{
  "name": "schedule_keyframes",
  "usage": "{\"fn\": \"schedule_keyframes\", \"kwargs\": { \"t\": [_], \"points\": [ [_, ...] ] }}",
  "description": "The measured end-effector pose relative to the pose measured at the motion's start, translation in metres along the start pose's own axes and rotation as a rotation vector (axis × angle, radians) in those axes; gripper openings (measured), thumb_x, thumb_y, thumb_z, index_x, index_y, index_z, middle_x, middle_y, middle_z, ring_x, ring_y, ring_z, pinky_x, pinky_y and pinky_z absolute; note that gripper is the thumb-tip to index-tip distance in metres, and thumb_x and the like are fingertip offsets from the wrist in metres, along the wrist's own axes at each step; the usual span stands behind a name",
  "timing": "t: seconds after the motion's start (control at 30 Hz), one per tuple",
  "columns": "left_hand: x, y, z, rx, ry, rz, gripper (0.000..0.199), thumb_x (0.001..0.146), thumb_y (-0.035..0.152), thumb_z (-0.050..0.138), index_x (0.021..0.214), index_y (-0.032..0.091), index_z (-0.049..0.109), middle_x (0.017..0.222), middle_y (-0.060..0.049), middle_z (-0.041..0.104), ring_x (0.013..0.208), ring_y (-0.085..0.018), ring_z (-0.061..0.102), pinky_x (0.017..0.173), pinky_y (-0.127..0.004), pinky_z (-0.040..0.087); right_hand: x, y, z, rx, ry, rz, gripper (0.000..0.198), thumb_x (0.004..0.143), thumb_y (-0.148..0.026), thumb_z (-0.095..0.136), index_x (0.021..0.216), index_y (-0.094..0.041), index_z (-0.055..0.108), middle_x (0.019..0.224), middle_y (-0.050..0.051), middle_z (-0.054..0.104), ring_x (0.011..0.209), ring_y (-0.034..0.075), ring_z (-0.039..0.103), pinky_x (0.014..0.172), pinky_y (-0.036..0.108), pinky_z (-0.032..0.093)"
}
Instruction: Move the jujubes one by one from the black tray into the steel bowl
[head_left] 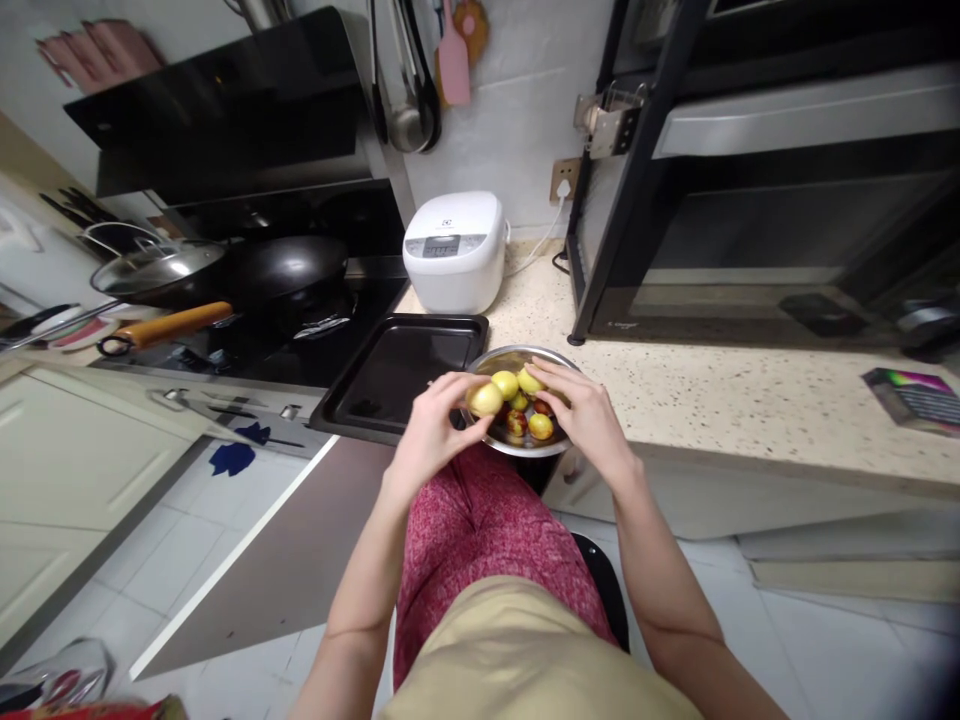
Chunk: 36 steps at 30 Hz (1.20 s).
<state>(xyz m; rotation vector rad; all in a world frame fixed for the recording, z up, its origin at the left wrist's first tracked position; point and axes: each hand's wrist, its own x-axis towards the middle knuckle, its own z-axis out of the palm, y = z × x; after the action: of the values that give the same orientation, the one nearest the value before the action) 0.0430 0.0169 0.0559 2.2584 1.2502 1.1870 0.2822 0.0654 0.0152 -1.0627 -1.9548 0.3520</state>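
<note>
A round metal bowl (517, 449) at the counter's front edge holds several yellow-green jujubes (540, 427), some with red-brown patches. My left hand (439, 420) is closed around a pale yellow jujube (486, 400), pinched between thumb and fingers over the bowl's left side. On the opposite side, my right hand (589, 415) reaches in over the rim, its fingertips curled against another yellow jujube (529, 381). Its thumb is partly over the fruit below. Left of the bowl lies a black baking tray (409, 370).
A white rice cooker (454, 252) stands behind the tray. At left, a wok (281, 265) and a lidded pan (161, 268) sit on the black stove. A large oven (750, 240) fills the right. An open cabinet door (247, 560) juts out below the tray.
</note>
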Motion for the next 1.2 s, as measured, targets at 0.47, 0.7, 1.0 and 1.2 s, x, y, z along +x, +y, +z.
{"fn": "schedule_keyframes", "kwargs": {
  "t": [0.47,0.7,1.0,1.2],
  "points": [
    [0.015,0.003,0.054,0.256,-0.140,0.125,0.039,0.088,0.019,0.076,0.125,0.021,0.065,0.121,-0.010,0.070,0.113,-0.029,0.067,0.103,-0.045,0.055,0.002,0.005,0.000,0.046,-0.018,-0.009,0.044,0.099,-0.010,0.052,0.136,-0.026,0.069,0.143,0.005,0.067,0.136,0.022,0.062,0.121,0.051,0.047],
    [0.010,0.004,0.053,0.252,-0.098,0.094,0.038,0.088,0.025,0.079,0.123,0.020,0.066,0.121,-0.011,0.070,0.114,-0.031,0.063,0.101,-0.047,0.055,-0.001,0.006,-0.002,0.044,-0.013,-0.016,0.044,0.099,-0.010,0.051,0.137,-0.023,0.069,0.144,0.007,0.067,0.136,0.024,0.062,0.122,0.051,0.047],
    [0.003,0.004,0.056,0.241,0.027,0.014,0.060,0.083,0.037,0.086,0.135,0.023,0.060,0.140,-0.014,0.060,0.131,-0.033,0.057,0.112,-0.051,0.049,-0.005,0.009,-0.003,0.064,0.001,0.011,0.045,0.098,-0.010,0.053,0.138,-0.024,0.069,0.145,0.008,0.066,0.135,0.024,0.063,0.122,0.049,0.047],
    [0.001,0.000,0.059,0.194,0.026,-0.089,0.073,0.086,0.044,0.082,0.148,0.022,0.050,0.151,-0.017,0.055,0.141,-0.034,0.054,0.117,-0.051,0.048,-0.005,0.010,-0.005,0.081,0.012,0.008,0.047,0.096,-0.010,0.055,0.139,-0.025,0.068,0.146,0.007,0.066,0.134,0.024,0.063,0.121,0.049,0.048]
  ]
}}
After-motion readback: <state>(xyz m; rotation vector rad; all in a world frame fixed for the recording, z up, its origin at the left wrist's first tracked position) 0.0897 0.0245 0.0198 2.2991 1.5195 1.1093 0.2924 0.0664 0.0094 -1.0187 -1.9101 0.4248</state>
